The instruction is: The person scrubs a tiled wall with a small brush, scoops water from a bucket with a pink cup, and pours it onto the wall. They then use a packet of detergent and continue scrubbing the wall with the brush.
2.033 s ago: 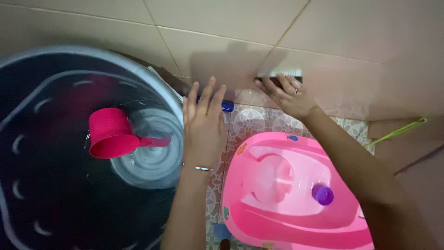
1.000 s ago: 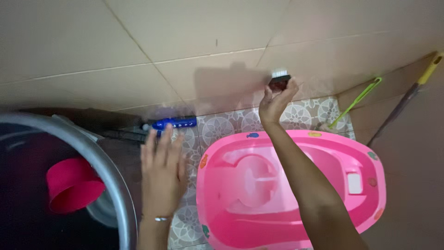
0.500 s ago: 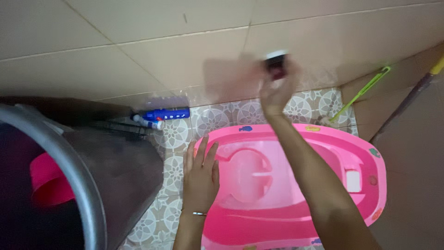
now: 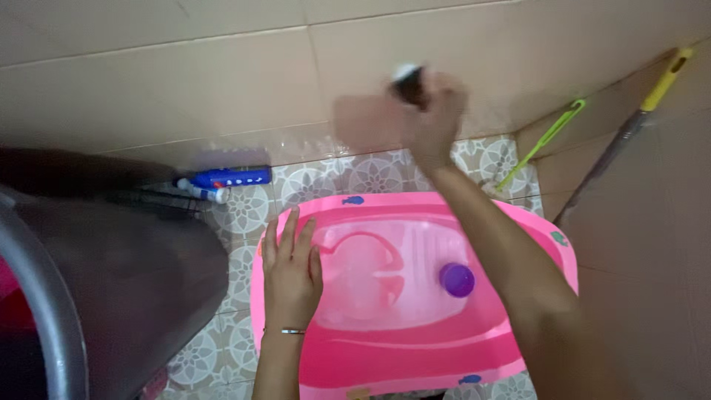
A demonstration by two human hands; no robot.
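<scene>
My right hand (image 4: 433, 118) is raised against the tan tiled wall and grips a dark brush with white bristles (image 4: 409, 80); the hand is blurred. Below it a pink plastic baby tub (image 4: 415, 348) stands on the patterned floor. My left hand (image 4: 291, 270) rests flat with spread fingers on the tub's left rim. It holds nothing and wears a thin bracelet at the wrist. A purple plug (image 4: 457, 280) sits inside the tub, to the right of the middle.
A large dark bucket with a grey rim (image 4: 96, 289) fills the left side. A blue bottle (image 4: 226, 178) lies on the floor at the foot of the wall. A green-handled tool (image 4: 544, 142) and a yellow-tipped pole (image 4: 644, 104) lean in the right corner.
The view has shifted right, so the bucket and its pink scoop have slid out to the left. My left hand has moved from the bucket side onto the tub's rim. My right hand stays raised with the brush.
</scene>
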